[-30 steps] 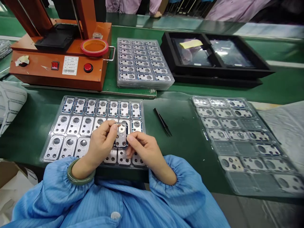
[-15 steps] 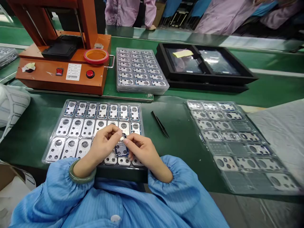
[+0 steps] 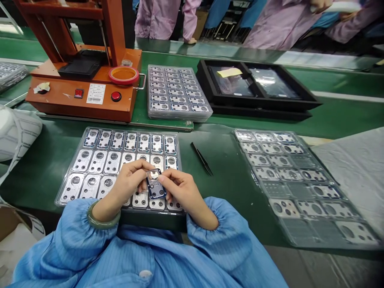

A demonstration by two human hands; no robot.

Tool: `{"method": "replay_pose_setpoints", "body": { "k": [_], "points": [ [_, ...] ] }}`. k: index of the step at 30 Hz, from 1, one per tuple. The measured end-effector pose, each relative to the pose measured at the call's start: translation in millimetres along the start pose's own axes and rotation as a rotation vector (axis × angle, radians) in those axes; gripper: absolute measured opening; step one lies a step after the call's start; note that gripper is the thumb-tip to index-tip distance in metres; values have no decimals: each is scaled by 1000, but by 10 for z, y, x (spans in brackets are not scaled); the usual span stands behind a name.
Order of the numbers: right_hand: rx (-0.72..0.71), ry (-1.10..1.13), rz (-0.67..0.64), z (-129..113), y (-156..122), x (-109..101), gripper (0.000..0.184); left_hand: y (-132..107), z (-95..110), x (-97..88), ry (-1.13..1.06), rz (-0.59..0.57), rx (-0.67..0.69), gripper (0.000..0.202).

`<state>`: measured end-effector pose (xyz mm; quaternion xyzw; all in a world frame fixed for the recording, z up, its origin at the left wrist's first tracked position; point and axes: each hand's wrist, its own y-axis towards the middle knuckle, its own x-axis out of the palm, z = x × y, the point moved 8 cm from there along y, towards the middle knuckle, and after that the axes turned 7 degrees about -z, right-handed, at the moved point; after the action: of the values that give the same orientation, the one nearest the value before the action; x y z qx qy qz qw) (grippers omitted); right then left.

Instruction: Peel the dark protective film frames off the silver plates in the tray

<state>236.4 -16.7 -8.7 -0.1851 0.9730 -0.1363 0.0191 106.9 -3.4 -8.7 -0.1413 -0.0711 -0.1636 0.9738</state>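
Note:
Between my two hands, above a clear plastic tray (image 3: 71, 168), is a small rectangular panel (image 3: 156, 190) with a blue edge, a round window and dark holes. My right hand (image 3: 180, 184) pinches its right side, the thumb over the upper part. On the other side my left hand (image 3: 133, 178) has its fingers closed at the panel's upper left edge. Similar silver panels (image 3: 112, 162) fill rows of the tray; my hands cover some of them. Black tweezers (image 3: 202, 159) lie on the green table just right of the tray.
An orange press machine (image 3: 81, 92) stands back left, with a roll of red-edged tape (image 3: 123, 75) on it. Behind the work tray sit stacked panel trays (image 3: 180, 114) and a black divided case (image 3: 258, 104). A partly filled tray (image 3: 300, 232) lies right. People in pink stand across the bench.
The panel has turned slightly, and more of its face and round window shows between my fingers. My left fingers have shifted to its upper left edge. The view has tilted a little.

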Motion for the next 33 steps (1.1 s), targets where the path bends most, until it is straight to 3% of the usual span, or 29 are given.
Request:
{"method": "replay_pose_setpoints", "body": {
  "k": [3, 9, 18, 25, 30, 33],
  "points": [
    [6, 51, 31, 21, 3, -24, 29, 1, -2, -34, -5, 61, 30, 18],
    [-15, 128, -31, 55, 18, 29, 33, -6, 80, -176, -24, 263, 135, 26],
    [34, 170, -75, 102, 13, 83, 34, -30, 68, -212, -11, 303, 159, 32],
    [-15, 179, 92, 110, 37, -35, 44, 1, 62, -208, 39, 304, 131, 38],
    [-97, -91, 346, -6, -56, -234, 31, -55, 129, -259, 85, 392, 177, 48],
    [-121, -385, 339, -72, -56, -215, 18, -74, 136, -288, 43, 404, 220, 39]
  ]
}}
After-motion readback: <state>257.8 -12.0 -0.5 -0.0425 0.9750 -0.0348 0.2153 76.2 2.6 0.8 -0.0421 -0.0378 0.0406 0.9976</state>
